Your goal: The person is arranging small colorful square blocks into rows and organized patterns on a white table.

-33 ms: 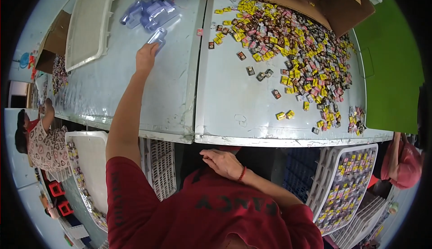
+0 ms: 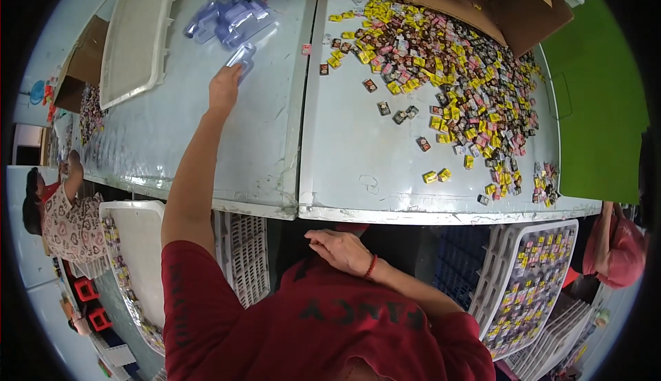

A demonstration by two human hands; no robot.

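Observation:
My left hand (image 2: 224, 87) reaches far across the white table, its fingers closed on a clear, bluish plastic shell (image 2: 242, 57) that is shaped like a small bottle. Just beyond it lies a loose heap of similar clear plastic shells (image 2: 234, 21). My right hand (image 2: 341, 250), with a red bracelet at the wrist, rests in front of my body below the table edge. Its fingers are loosely stretched and nothing shows in them. To the right, many small wrapped pieces (image 2: 441, 71) in yellow, pink and black are spread over the table.
A cardboard box (image 2: 530, 19) stands behind the wrapped pieces. An upturned white plastic tray (image 2: 138, 36) lies at the far left. Filled white crates (image 2: 530, 288) stand below the table at right. One person (image 2: 72, 222) is at left, another (image 2: 616, 250) at right.

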